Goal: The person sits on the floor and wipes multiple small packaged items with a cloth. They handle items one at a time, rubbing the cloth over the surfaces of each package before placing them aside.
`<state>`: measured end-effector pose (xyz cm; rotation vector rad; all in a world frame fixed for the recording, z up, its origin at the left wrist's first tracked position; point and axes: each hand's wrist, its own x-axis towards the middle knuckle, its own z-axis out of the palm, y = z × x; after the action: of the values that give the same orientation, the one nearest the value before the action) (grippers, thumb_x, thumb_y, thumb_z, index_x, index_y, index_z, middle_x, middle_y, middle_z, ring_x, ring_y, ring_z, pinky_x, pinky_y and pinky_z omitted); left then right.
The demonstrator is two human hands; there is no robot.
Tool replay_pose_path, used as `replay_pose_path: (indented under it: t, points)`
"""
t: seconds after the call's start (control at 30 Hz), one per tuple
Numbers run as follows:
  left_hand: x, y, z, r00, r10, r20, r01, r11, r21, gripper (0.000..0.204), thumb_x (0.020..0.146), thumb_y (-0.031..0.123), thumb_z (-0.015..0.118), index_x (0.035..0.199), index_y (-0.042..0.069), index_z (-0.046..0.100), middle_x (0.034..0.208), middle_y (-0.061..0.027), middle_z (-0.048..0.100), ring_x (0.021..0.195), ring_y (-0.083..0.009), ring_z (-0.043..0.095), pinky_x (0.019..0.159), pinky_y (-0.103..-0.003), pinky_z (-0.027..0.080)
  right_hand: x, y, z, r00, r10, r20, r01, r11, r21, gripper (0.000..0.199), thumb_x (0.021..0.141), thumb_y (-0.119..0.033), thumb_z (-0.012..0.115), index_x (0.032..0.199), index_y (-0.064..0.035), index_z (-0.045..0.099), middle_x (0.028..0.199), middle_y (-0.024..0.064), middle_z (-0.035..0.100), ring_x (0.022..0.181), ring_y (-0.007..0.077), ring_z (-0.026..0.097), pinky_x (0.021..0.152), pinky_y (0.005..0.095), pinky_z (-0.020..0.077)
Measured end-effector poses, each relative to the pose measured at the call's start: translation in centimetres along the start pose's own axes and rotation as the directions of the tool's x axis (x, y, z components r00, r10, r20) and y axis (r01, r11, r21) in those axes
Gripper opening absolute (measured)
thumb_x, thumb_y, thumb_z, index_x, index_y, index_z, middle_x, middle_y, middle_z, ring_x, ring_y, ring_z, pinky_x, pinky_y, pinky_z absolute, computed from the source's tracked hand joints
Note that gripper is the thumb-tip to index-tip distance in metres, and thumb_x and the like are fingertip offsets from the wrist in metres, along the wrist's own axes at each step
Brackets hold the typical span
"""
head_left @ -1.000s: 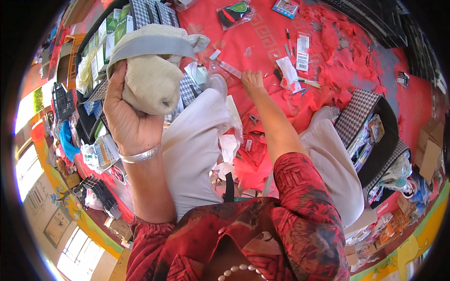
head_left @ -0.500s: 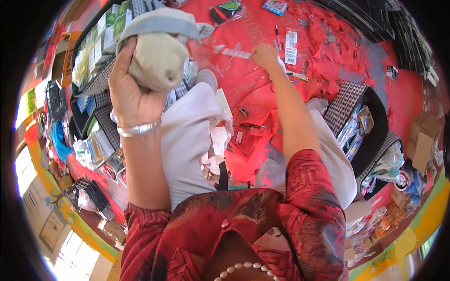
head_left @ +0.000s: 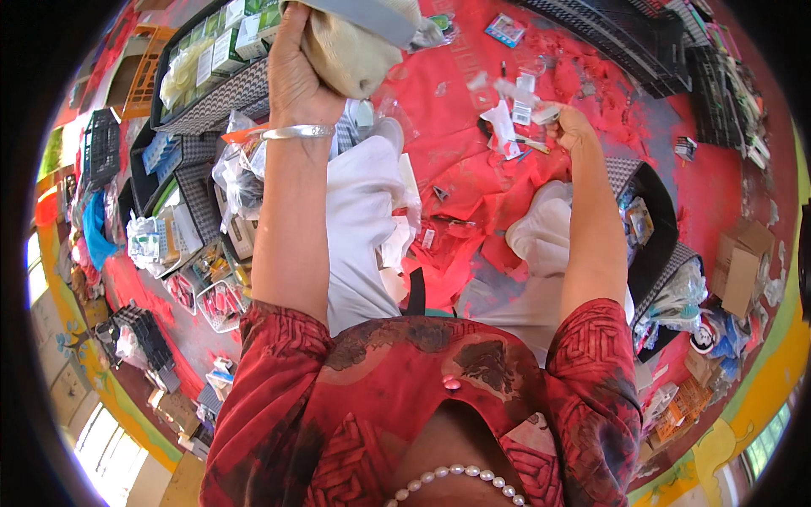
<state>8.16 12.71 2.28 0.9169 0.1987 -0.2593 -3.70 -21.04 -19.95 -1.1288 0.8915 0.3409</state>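
My left hand (head_left: 306, 80) is raised at the upper left, its fingers wrapped round a rounded beige cloth bundle (head_left: 348, 52). A grey band (head_left: 372, 19) crosses the bundle, and its top runs out of view. Further right, my right hand (head_left: 576, 131) is closed, with a pale strip (head_left: 547, 114) at its fingertips. The strip is blurred, so its kind cannot be told. Just left of that hand, on the red floor covering (head_left: 456, 101), lie a white piece of paper or wrapping (head_left: 501, 127) and a white printed package (head_left: 523, 97).
On the left stands a checked bin (head_left: 224, 93) with green-and-white boxes. Another checked bin (head_left: 650, 198) holds packets at the right. Black crates (head_left: 621, 42) stand at the far right, near torn red scraps (head_left: 583, 80). A cardboard box (head_left: 742, 262) sits at the right edge.
My left hand has moved up and to the right with the beige bundle. My right hand has shifted right and slightly down, still holding a pale strip. A white piece now shows beside the printed package.
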Motion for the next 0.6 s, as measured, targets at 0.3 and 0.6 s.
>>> replay_pose_path:
  t: [0.3,0.6]
  points:
    - [-2.6,-2.3,3.8,0.589,-0.501,0.635,0.599,0.797,0.073,0.052,0.085,0.042,0.041,0.108,-0.002,0.055,0.102,-0.0137,0.062,0.091,-0.0253,0.062,0.082,-0.038,0.05,-16.1,-9.6,3.6,0.754,-0.65,0.09,0.646,0.76,0.075,0.02,0.089,-0.01,0.047,0.098,-0.0072,0.064,0.065,-0.0031,0.059,0.049,0.0026,0.045,0.044,0.0176,0.0307]
    - [-4.4,-7.2,5.3,0.448,-0.477,0.756,0.548,0.815,0.189,0.05,0.089,0.028,0.049,0.131,0.002,0.038,0.099,-0.0109,0.062,0.09,-0.0214,0.061,0.08,-0.035,0.049,-22.9,-6.8,3.7,0.71,-0.704,0.022,0.677,0.691,0.254,0.015,0.084,-0.002,0.056,0.095,-0.0059,0.065,0.07,-0.0016,0.06,0.059,0.006,0.056,0.05,0.0191,0.0416]
